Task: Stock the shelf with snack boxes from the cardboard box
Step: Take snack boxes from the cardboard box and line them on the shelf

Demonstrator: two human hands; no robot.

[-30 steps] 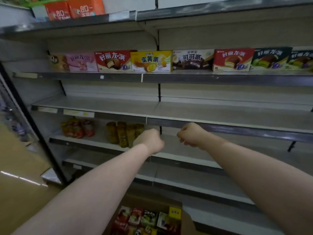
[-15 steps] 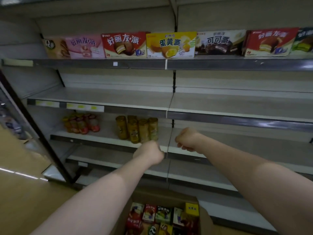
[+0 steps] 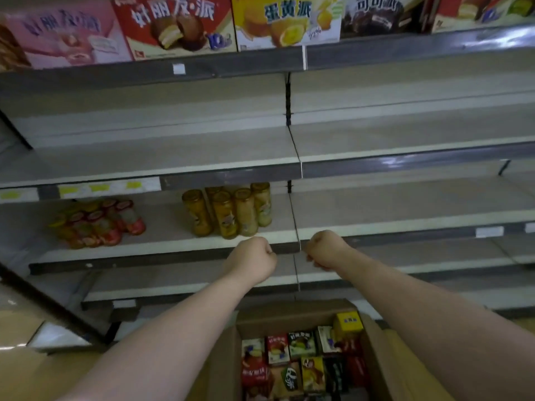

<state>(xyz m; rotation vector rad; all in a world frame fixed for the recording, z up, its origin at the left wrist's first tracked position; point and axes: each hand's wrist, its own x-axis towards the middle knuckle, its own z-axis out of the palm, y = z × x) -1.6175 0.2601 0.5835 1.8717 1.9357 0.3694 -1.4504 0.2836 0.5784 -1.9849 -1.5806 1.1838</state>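
Head view: left hand (image 3: 251, 260) and right hand (image 3: 325, 249) are clenched fists holding nothing, side by side above the open brown cardboard box (image 3: 292, 312) of colourful snack boxes (image 3: 301, 361).

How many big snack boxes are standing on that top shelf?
5 show, side by side from the left: a pink box, a red box, a yellow box, a dark box, another red box. A brown sliver at the far left may be a sixth.
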